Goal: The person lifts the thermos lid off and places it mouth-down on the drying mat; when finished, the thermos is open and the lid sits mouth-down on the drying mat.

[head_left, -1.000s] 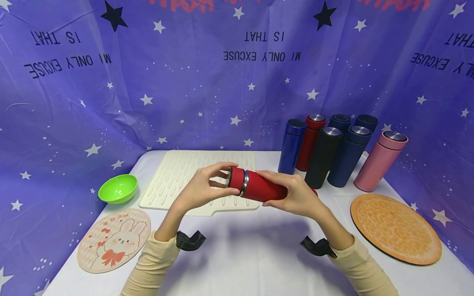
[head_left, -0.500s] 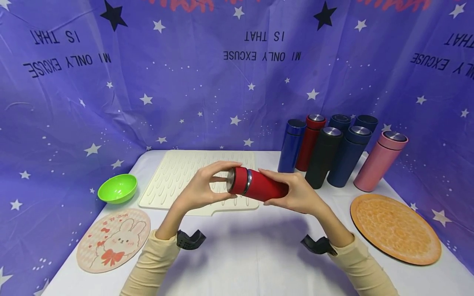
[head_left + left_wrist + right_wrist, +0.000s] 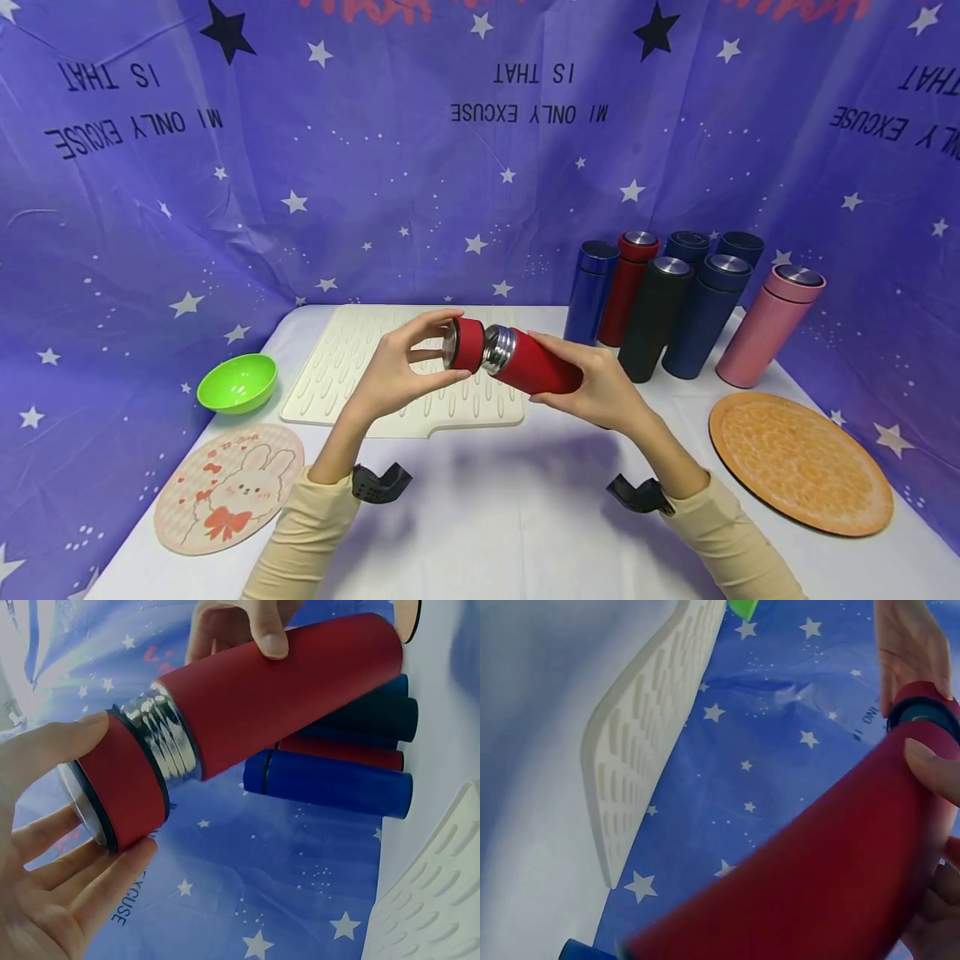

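Observation:
My left hand (image 3: 397, 371) pinches the red lid (image 3: 468, 345) between thumb and fingers, its silver top facing left. The red thermos bottle (image 3: 542, 365) lies tilted in my right hand (image 3: 603, 387), whose thumb and fingers wrap its body, mouth end up and to the left. Between lid and body the bare steel screw neck (image 3: 498, 349) shows. In the left wrist view the threaded neck (image 3: 169, 739) stands exposed beside the lid's black inner rim (image 3: 142, 746). Both hands are above the table, in front of the cream drying mat (image 3: 337, 400).
Several upright thermos bottles stand at the back right, among them a blue one (image 3: 590, 292), a black one (image 3: 654, 325) and a pink one (image 3: 772, 329). An orange round mat (image 3: 802, 462) lies at right. A green bowl (image 3: 238, 383) and a rabbit-print mat (image 3: 232, 492) are at left.
The red lid has come off the bottle and moved left and slightly up with my left hand, baring the steel neck. My right hand keeps its grip on the bottle.

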The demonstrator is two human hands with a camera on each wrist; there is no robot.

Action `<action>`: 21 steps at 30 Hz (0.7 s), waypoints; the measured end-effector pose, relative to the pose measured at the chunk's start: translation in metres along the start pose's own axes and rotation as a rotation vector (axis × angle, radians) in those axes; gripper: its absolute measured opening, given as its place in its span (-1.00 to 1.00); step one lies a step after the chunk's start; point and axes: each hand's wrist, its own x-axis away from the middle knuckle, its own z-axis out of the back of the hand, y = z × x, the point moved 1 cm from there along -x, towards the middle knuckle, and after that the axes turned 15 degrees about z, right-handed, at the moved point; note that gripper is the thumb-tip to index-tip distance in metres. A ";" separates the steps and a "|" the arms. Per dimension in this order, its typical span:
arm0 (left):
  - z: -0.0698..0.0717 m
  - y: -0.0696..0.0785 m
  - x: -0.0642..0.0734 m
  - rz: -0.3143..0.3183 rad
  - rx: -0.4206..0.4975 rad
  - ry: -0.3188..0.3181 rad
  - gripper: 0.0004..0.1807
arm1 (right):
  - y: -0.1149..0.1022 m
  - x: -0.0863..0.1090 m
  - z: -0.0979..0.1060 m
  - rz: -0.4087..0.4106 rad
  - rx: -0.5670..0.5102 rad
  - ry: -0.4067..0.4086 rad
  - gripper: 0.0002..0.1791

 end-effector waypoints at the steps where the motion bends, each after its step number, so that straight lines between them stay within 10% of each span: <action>1: 0.002 0.000 0.000 0.002 -0.002 0.009 -0.27 | 0.001 0.000 -0.001 -0.004 0.006 0.015 -0.14; 13: 0.044 -0.007 0.003 0.089 -0.071 0.180 -0.29 | 0.016 0.005 -0.012 -0.142 -0.011 0.172 -0.14; 21: 0.074 -0.039 0.002 0.214 -0.100 0.251 -0.27 | 0.035 0.008 -0.018 -0.329 -0.080 0.276 -0.12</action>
